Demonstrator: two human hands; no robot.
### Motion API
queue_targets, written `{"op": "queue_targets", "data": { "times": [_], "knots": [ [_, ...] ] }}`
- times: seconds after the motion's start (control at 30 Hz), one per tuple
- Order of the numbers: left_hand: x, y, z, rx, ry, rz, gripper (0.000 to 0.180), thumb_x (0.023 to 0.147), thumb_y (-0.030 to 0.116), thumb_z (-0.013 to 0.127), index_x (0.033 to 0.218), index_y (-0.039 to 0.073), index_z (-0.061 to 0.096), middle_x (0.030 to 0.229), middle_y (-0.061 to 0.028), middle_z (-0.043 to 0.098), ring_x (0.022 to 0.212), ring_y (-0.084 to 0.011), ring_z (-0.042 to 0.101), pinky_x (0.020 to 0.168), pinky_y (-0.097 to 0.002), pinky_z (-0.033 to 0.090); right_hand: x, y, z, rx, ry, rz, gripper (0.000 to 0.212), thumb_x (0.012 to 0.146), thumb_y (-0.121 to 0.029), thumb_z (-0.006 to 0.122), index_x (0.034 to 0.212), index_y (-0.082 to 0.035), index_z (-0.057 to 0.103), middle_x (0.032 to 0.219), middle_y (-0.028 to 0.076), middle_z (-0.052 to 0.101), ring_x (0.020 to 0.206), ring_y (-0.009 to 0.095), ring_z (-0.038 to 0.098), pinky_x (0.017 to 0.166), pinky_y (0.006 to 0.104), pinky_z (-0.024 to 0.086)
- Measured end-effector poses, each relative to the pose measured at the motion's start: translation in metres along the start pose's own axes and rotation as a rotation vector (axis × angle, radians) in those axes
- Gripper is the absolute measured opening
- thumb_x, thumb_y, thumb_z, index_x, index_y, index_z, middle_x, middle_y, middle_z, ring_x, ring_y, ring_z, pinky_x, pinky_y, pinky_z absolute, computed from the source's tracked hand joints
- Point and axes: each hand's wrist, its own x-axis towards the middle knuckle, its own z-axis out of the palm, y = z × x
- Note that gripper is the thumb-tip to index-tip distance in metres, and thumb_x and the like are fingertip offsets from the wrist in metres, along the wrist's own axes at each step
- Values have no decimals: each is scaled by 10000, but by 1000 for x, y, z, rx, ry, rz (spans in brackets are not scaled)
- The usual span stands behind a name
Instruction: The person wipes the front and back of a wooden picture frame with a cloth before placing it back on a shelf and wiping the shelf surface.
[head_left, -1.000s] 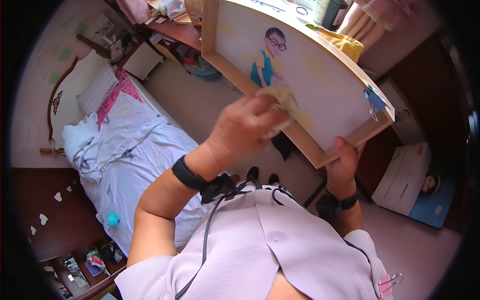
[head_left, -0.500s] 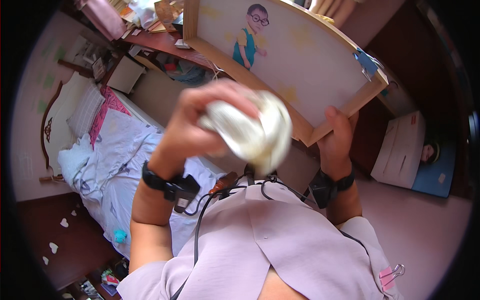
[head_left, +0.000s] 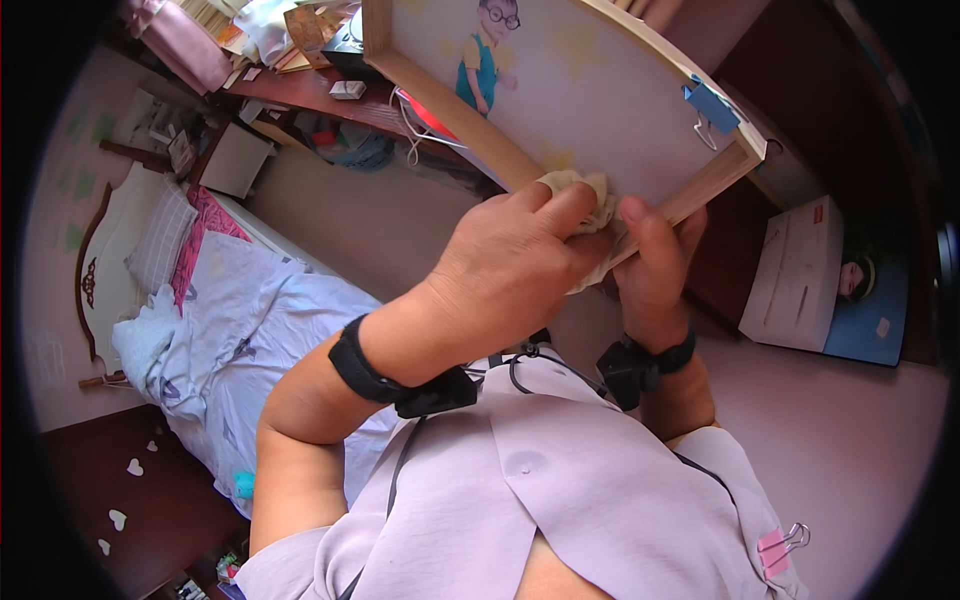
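I hold a large wood-framed picture (head_left: 600, 110) with a cartoon figure on a pale ground, tilted up in front of me. My right hand (head_left: 655, 265) grips its lower frame edge from below. My left hand (head_left: 510, 265) is closed on a crumpled cream cloth (head_left: 585, 190) and presses it against the lower wooden edge of the frame, right beside my right thumb. Both wrists wear black bands. A blue clip (head_left: 712, 103) sits on the frame's right corner.
A bed (head_left: 225, 330) with pale blue bedding and a pink pillow lies at left. A cluttered desk (head_left: 300, 80) with papers stands behind the frame. A white box (head_left: 800, 275) rests on the floor at right, by a dark wardrobe.
My left hand, which held the cloth up close to the camera half a second ago, has dropped back onto the frame's lower edge. The frame has shifted slightly in view.
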Motion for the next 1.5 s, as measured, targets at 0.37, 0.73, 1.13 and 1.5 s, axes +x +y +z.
{"op": "queue_targets", "data": {
  "times": [0.37, 0.73, 1.13, 1.5],
  "knots": [
    [2, -47, -30, -327, 269, -64, 368, 559, 10, 636, 902, 134, 685, 1041, -145, 547, 942, -305, 587, 790, -341, 497, 2, -5, -15, -30, 96, 5, 405, 722, -64, 593, 1113, 2, 510, 1018, 62, 574, 916, 120, 543, 812, 270, 436],
    [-7, -43, 3, 127, 145, 122, 423, 599, 96, 665, 970, 297, 699, 1078, -14, 487, 858, -202, 536, 671, -318, 487, -19, -5, -40, -8, 275, 96, 436, 767, -197, 477, 1149, 11, 480, 1070, 99, 544, 1046, 203, 528, 920, 341, 422],
    [-21, -186, -29, 588, 279, -227, 372, 621, 68, 676, 963, 214, 675, 1076, -36, 547, 902, -242, 564, 729, -359, 490, -36, -21, -61, -164, 291, 164, 527, 760, -298, 475, 1192, 3, 456, 1150, 117, 508, 1110, 229, 492, 964, 351, 380],
    [-34, -197, -8, -826, 710, -699, 337, 922, 332, 556, 1090, 41, 526, 921, -5, 560, 796, -53, 487, 674, -225, 424, -49, -22, -57, -192, 369, 85, 672, 701, -98, 493, 1345, -59, 305, 1239, 102, 424, 1120, 226, 447, 980, 367, 362]
  ]
}}
